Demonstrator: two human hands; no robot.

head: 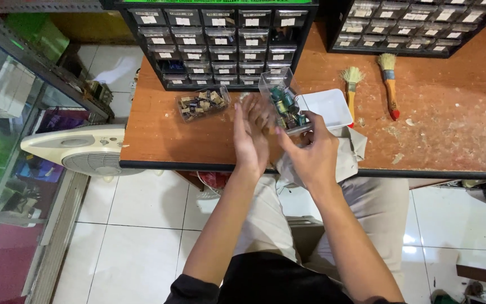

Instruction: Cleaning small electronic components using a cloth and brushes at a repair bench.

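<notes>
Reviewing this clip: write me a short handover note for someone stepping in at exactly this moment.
Right hand: grip on a clear plastic drawer of small components, tilted over the left palm.
Left hand: open, cupped beside the drawer, holding nothing visible.
A second clear drawer of parts lies on the wooden desk, a white tray to the right.
Done: both drawers are out of the cabinet.
Left: both still full.

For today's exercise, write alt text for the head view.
A right hand tilts a clear drawer of small electronic parts over the open left hand, above a worn wooden table. Another parts drawer lies beside them.
</notes>
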